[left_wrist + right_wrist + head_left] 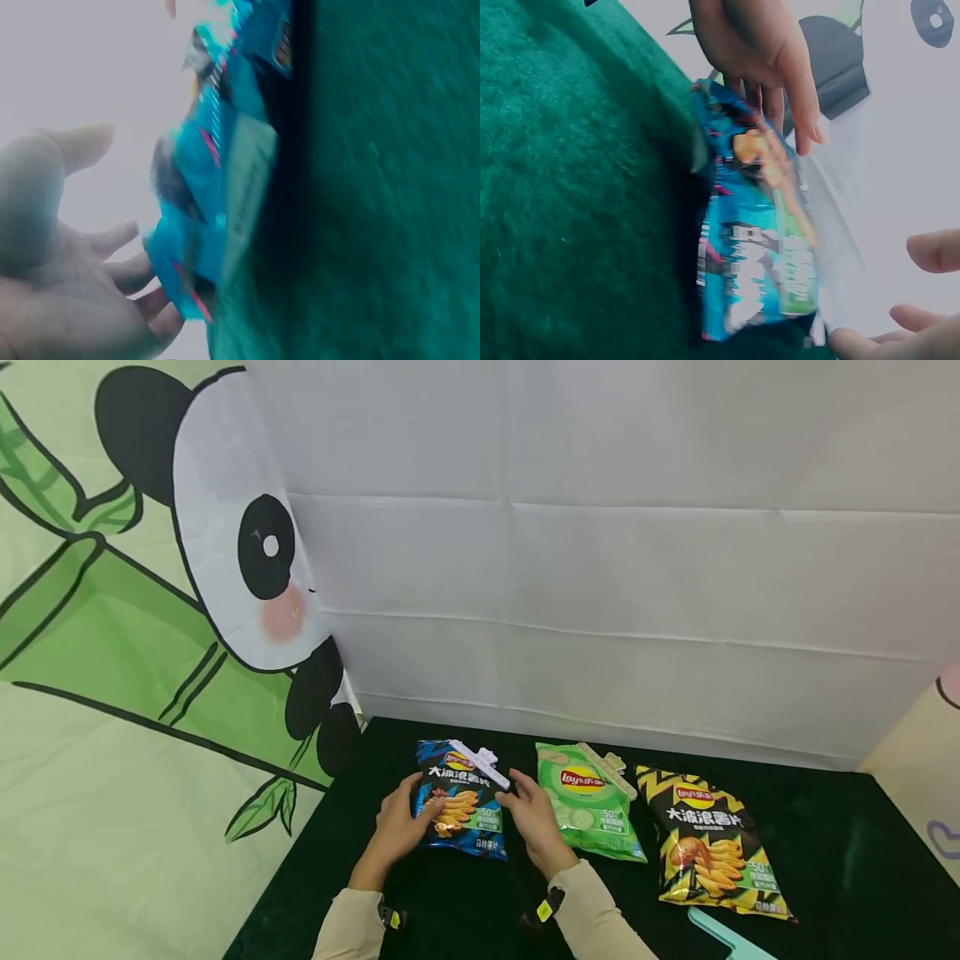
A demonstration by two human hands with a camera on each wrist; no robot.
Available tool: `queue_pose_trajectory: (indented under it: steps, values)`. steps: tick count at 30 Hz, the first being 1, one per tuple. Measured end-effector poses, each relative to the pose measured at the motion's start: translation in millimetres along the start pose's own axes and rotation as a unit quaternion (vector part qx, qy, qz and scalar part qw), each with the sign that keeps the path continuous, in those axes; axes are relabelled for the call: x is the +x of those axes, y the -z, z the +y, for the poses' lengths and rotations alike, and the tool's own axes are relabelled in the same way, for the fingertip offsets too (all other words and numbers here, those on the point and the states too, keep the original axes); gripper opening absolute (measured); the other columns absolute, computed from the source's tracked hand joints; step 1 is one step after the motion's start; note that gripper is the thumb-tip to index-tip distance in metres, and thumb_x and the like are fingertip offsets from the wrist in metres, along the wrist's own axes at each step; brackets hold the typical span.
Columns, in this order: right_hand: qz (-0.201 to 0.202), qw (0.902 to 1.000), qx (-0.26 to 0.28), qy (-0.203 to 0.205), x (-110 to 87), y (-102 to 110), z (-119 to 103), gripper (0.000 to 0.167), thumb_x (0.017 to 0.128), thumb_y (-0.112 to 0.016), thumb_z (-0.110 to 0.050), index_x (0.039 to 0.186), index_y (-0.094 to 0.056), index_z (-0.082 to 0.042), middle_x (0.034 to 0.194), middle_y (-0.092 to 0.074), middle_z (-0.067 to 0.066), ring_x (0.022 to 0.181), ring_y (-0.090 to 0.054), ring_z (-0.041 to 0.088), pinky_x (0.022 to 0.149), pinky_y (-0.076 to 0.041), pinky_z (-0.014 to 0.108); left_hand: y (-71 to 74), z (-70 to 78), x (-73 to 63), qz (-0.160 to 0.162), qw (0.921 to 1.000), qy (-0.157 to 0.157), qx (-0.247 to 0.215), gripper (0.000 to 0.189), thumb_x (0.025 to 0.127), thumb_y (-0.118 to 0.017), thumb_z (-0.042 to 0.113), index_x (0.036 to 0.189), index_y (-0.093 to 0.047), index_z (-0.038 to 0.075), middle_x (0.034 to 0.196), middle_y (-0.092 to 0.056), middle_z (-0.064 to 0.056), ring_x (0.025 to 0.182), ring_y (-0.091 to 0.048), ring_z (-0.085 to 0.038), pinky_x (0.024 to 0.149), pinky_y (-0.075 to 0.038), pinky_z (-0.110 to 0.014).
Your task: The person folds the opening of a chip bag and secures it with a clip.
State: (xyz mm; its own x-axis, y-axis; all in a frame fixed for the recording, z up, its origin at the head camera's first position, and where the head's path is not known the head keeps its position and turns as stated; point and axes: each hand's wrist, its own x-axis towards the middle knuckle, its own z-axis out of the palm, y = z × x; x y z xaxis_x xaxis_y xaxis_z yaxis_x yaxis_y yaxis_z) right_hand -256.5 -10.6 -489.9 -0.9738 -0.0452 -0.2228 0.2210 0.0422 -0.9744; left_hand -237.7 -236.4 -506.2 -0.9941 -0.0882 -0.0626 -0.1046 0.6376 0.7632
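A blue bag of Lay's potato chips [459,814] lies face up, a white bag clip [482,765] set aslant across its upper right corner. My left hand [401,822] is at the bag's left edge, thumb over the front. In the left wrist view, blurred, the left fingers [142,281] touch the bag's side while the thumb stands away from it. Beside the right edge, near the clip's lower end, is my right hand [536,818]. Its fingers and thumb are spread apart in the right wrist view, around nothing, close to the bag's corner.
To the right lies a green Lay's bag [585,802] with a beige clip [609,768] at its top corner. Farther right is a yellow and black chip bag [712,843]. A light teal plastic piece [727,935] lies below it. The dark green tabletop [847,860] meets a white backdrop.
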Motion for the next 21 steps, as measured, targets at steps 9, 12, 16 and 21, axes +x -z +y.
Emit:
queue_pose_trajectory:
  steps: [9,12,16,21]
  values:
    - [-0.020,0.9986,0.005,0.048,-14.9,30,-21,0.052,0.101,-0.059,-0.016,0.151,-0.045,-0.012,0.163,-0.033,0.019,0.152,-0.032,0.038,0.119,-0.035,0.056,-5.4,36.1,-4.4,0.026,0.9959,-0.086,0.005,0.071,0.098,-0.062,0.043,0.153,-0.034,0.009,0.156,-0.034,-0.027,0.141,-0.031,-0.049,0.111,-0.018,-0.074]
    - [-0.011,0.9981,0.001,0.060,-19.0,39,-25,0.048,0.101,-0.059,-0.017,0.147,-0.049,-0.011,0.159,-0.041,0.019,0.146,-0.043,0.037,0.115,-0.043,0.052,-11.2,47.4,-7.9,0.014,0.9948,-0.100,-0.003,0.068,0.100,-0.056,0.045,0.154,-0.034,0.010,0.157,-0.034,-0.027,0.143,-0.032,-0.049,0.113,-0.017,-0.074]
    - [0.015,0.9970,-0.011,0.075,-26.3,49,-28,0.040,0.101,-0.060,-0.017,0.140,-0.055,-0.008,0.147,-0.056,0.017,0.132,-0.057,0.033,0.106,-0.051,0.046,-20.7,60.7,-13.6,-0.012,0.9940,-0.105,-0.028,0.063,0.104,-0.047,0.049,0.155,-0.033,0.015,0.164,-0.026,-0.022,0.153,-0.018,-0.047,0.118,-0.009,-0.074]
    - [0.034,0.9948,-0.020,0.094,-35.6,63,-32,0.036,0.101,-0.060,-0.015,0.136,-0.057,-0.006,0.140,-0.061,0.016,0.126,-0.060,0.027,0.100,-0.052,0.041,-28.8,75.5,-21.9,-0.018,0.9902,-0.121,-0.066,0.059,0.105,-0.041,0.051,0.155,-0.034,0.021,0.165,-0.028,-0.017,0.153,-0.019,-0.044,0.118,-0.010,-0.075]
